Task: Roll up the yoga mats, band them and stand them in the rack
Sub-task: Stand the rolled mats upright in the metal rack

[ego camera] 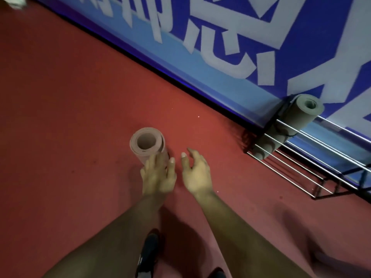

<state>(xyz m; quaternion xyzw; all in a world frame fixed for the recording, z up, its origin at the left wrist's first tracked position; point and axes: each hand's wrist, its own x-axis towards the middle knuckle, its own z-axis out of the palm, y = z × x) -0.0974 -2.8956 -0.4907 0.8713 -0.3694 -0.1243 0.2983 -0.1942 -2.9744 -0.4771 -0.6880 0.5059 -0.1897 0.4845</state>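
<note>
while the pink rolled mat (147,145) stands on end on the red floor (70,117), well apart from the rack (249,143), left hand (158,175) touches its side, fingers spread; right hand (197,175) released, empty. likely light, soft, springy foam: grip mid-roll.

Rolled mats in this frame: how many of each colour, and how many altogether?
Pink rolled mat: 1
Grey-green rolled mat: 1
Total: 2

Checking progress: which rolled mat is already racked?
The grey-green rolled foam mat, in the wire rack; the pink rolled mat stands on the floor at the left hand.
</note>
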